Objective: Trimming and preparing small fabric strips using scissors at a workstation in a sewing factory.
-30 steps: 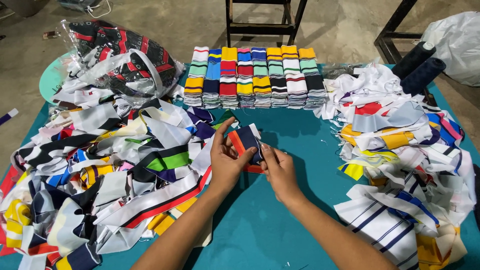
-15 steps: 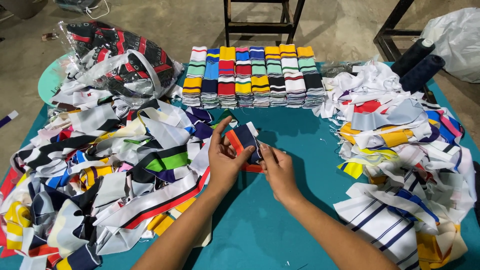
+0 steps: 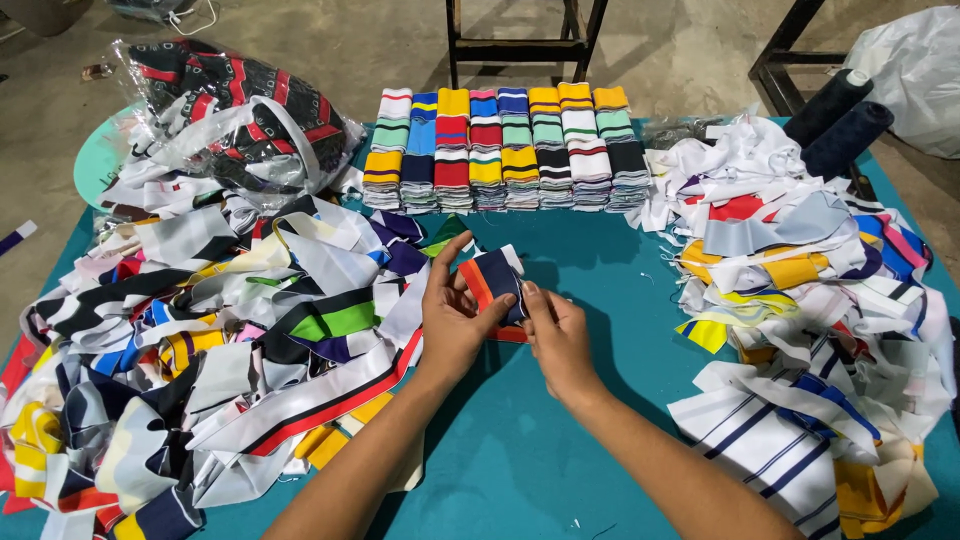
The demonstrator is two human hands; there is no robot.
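**Both hands pinching a navy strip over the table**

The left hand point(image 3: 455, 320) and the right hand point(image 3: 558, 335) are meeting at the middle of the teal table point(image 3: 560, 470), both closing on one short strip point(image 3: 492, 285) of navy knit cloth with an orange-red edge. The left thumb and fingers are pinching the strip's left side, with the forefinger reaching up past its top edge. The right thumb and forefinger are pinching its right lower corner. The strip is standing tilted between the two hands, just above the table; whether its red lower end is touching the cloth-covered top cannot be told.

To the left, a loose heap point(image 3: 210, 340) of striped trims in white, navy, green, yellow and red is spreading across the table, its nearest pieces lying just beside the left wrist. To the right, a second heap point(image 3: 800, 300) of white, yellow, blue and red pieces is lying well apart from the right hand. Behind the hands, neat stacks point(image 3: 505, 150) of folded trims are standing in two rows along the far side. A clear plastic bag point(image 3: 235, 115) of dark red-and-black pieces is sitting at the far left corner. Two dark thread cones point(image 3: 835, 120) are lying at the far right, near a white bag point(image 3: 915, 70) on the floor.
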